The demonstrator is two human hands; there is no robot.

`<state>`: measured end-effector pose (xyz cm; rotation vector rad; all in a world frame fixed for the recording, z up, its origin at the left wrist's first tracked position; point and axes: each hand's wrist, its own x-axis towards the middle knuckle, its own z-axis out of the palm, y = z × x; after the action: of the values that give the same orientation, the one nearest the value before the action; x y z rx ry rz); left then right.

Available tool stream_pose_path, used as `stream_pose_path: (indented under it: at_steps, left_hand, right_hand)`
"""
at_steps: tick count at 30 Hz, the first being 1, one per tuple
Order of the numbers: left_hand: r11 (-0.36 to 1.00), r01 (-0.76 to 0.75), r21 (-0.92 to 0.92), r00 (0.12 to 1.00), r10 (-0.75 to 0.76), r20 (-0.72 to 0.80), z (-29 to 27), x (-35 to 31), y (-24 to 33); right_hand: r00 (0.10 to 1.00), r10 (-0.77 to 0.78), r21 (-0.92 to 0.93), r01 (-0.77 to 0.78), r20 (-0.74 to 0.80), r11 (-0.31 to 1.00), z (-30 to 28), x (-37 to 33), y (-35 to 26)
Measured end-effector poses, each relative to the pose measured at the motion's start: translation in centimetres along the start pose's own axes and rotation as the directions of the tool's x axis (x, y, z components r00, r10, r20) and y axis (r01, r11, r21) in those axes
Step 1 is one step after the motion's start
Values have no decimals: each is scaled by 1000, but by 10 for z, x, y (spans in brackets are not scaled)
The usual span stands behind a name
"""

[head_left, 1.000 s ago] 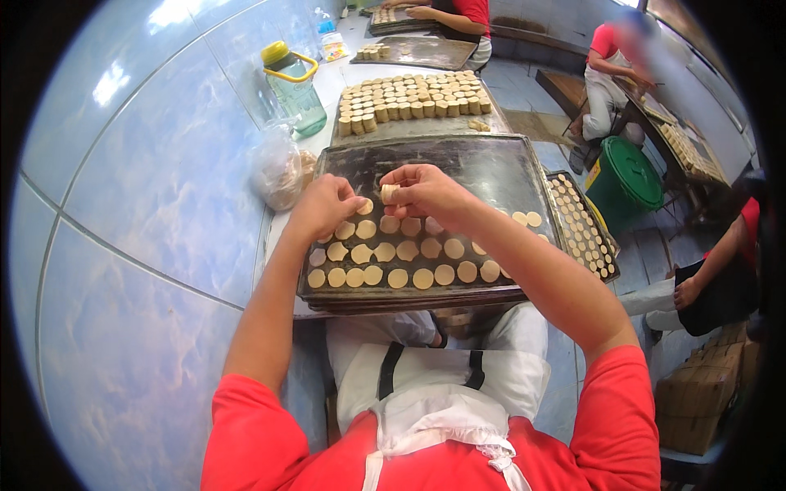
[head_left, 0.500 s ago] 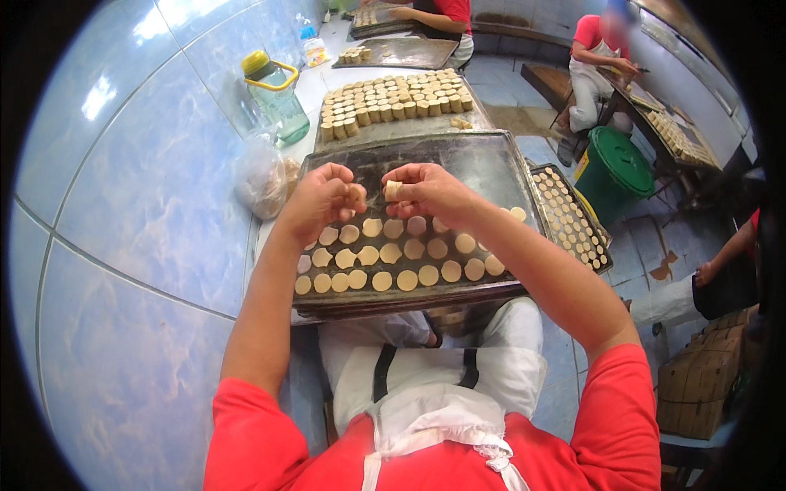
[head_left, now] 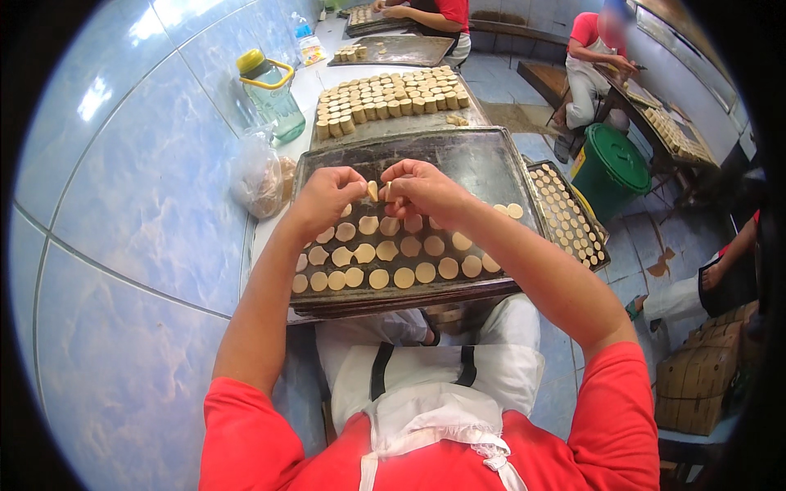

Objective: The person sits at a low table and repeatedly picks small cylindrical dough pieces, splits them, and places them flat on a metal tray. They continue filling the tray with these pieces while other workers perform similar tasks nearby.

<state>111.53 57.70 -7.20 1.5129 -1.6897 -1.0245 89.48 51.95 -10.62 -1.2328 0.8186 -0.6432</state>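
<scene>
A dark metal baking tray (head_left: pixel 483 159) lies in front of me with rows of pale round dough discs (head_left: pixel 385 262) on its near half. Over the tray's middle, my left hand (head_left: pixel 323 200) and my right hand (head_left: pixel 422 190) meet fingertip to fingertip. Between them they pinch a small stack of dough discs (head_left: pixel 374 191), held just above the laid rows. The far half of the tray is bare.
Beyond lies a second tray with stacked dough discs (head_left: pixel 389 94). A green water jug (head_left: pixel 270 94) and a plastic bag (head_left: pixel 258 176) stand at the tiled wall on the left. A filled tray (head_left: pixel 569 217) and a green bin (head_left: pixel 614 168) are right. Other people work behind.
Both hands stay together over the tray's middle, working the small stack of discs; the view has shifted slightly. The laid rows look the same.
</scene>
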Motion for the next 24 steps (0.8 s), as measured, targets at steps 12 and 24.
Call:
stream_pose_path:
  at_steps: [12, 24]
  left_hand:
    - [994, -85, 71, 996, 87, -24, 3, -7, 8]
    - [997, -24, -75, 994, 15, -113, 0, -5, -8]
  right_hand:
    - [999, -2, 48, 0, 38, 999, 6, 2, -5]
    - [993, -122, -11, 122, 4, 992, 11, 1, -2]
